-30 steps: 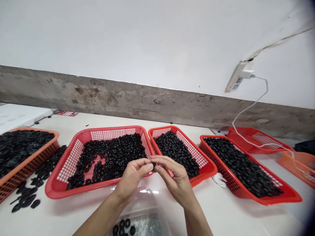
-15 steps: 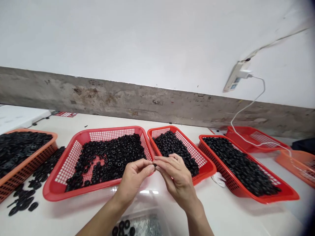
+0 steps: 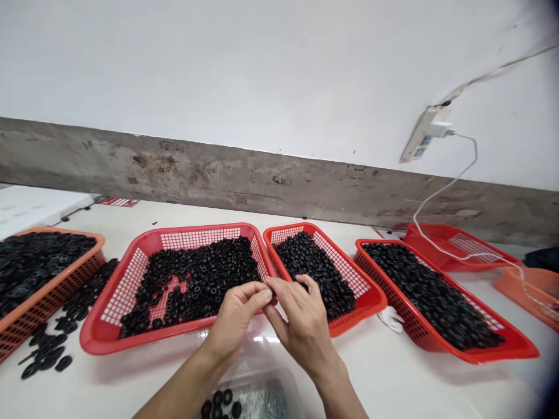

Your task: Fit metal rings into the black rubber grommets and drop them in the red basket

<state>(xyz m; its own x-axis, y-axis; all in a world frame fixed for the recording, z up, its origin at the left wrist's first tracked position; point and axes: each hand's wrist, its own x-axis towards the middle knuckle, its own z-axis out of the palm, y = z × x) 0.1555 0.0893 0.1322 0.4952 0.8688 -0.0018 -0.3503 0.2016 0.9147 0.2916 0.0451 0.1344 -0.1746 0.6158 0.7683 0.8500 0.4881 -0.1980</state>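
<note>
A small black part (image 3: 274,295), mostly hidden by skin, sits where the two hands meet, in front of the near right corner of a wide red plastic mesh basket (image 3: 94,344). The left hand (image 3: 230,319) has its thumb and forefinger pinched together on the part. The right hand (image 3: 302,321) brings its forefinger down to the part from the other side; its thumb lies just below, and I cannot tell whether those fingers grip or only touch. Its other fingers are loosely curled.

To handle so small a piece well, let the left pinch do the steadying, close to the edge, so that as much surface as possible is free for the right fingertips. Press lightly and evenly; a hard squeeze off-centre could make the part spring out. Tilting the right forefinger aside would give a better view of the piece.

Keep the wrists low and quiet. A clear plastic container (image 3: 293,389) holding a few thick black rings (image 3: 218,398) stands nearer the body, on the white worktop (image 3: 393,372), and the wide basket's heap of small black rings (image 3: 205,265) lies just beyond; a dropped piece could easily get lost among those.
</note>
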